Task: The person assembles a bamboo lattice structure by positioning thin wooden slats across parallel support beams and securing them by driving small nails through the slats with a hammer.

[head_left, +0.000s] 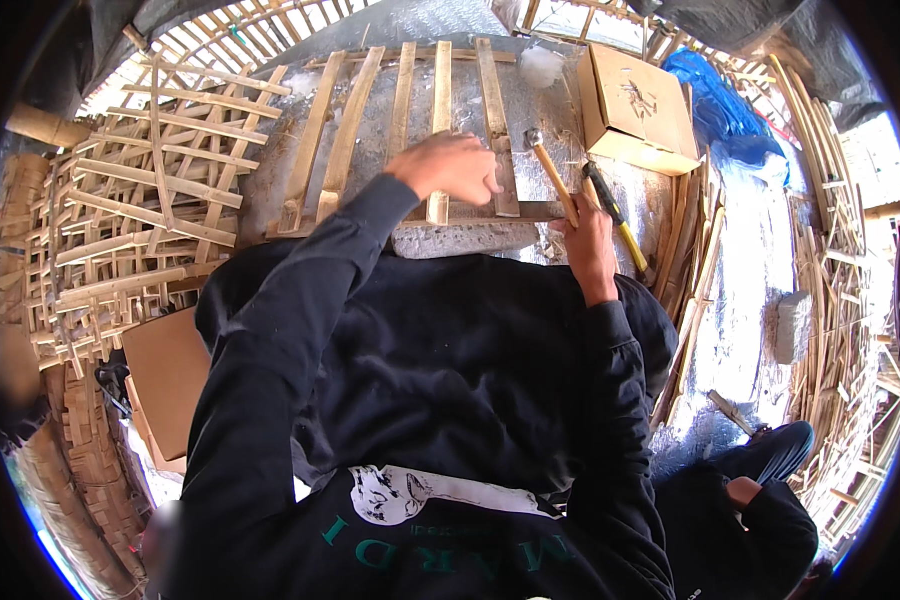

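Right hand (588,238) is gripping a wooden-handled hammer (550,172), its head raised over the near right corner of a bamboo slat frame (400,130). Left hand (450,165) is pressing, fingers curled, on 1 slat by the frame's near crossbar. 1 cardboard box (635,110) is sitting just beyond the frame's right edge.

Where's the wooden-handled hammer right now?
Head view, upper centre-right: the wooden-handled hammer is in the right hand, head raised beside the left hand on the bamboo slat frame, left of the cardboard box.

Rough bamboo slats (442,100), wooden-handled metal hammer (553,175), matt cardboard box (635,110).
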The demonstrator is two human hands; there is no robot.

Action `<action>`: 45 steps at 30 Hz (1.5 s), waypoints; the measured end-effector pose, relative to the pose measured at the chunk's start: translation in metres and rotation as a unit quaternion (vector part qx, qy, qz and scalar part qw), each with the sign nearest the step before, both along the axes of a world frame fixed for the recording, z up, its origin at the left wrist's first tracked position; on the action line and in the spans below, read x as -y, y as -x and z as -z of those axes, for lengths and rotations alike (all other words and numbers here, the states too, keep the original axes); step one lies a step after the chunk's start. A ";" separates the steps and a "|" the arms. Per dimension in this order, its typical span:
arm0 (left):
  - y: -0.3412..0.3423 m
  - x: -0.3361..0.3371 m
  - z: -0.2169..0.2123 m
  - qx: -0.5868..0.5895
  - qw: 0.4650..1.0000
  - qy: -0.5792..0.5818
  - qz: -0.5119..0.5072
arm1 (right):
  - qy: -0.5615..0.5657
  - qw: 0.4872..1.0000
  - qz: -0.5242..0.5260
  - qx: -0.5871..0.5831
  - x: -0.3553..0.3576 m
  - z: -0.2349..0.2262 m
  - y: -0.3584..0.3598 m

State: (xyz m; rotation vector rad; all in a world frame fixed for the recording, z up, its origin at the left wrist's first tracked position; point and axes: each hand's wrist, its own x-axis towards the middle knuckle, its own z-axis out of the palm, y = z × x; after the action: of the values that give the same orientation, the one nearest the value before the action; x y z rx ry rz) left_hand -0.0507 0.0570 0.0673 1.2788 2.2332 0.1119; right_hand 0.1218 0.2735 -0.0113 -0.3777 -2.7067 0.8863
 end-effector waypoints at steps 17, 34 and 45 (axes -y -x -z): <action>-0.042 0.055 0.070 -0.107 0.962 -0.249 -0.026 | 0.021 0.995 -0.062 -0.076 -0.005 -0.037 -0.015; -0.034 0.047 0.065 0.019 0.959 -0.278 -0.046 | 0.004 0.999 -0.034 -0.028 0.002 -0.015 0.008; -0.030 0.045 0.059 0.032 0.948 -0.314 -0.051 | 0.087 0.993 -0.073 -0.026 -0.011 0.010 0.017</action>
State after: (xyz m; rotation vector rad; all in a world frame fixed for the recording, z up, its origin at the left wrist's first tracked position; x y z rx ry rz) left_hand -0.0205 0.0118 0.0082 1.4320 2.2864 0.9541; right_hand 0.1045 0.2842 -0.0215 -0.1900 -2.6431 1.1614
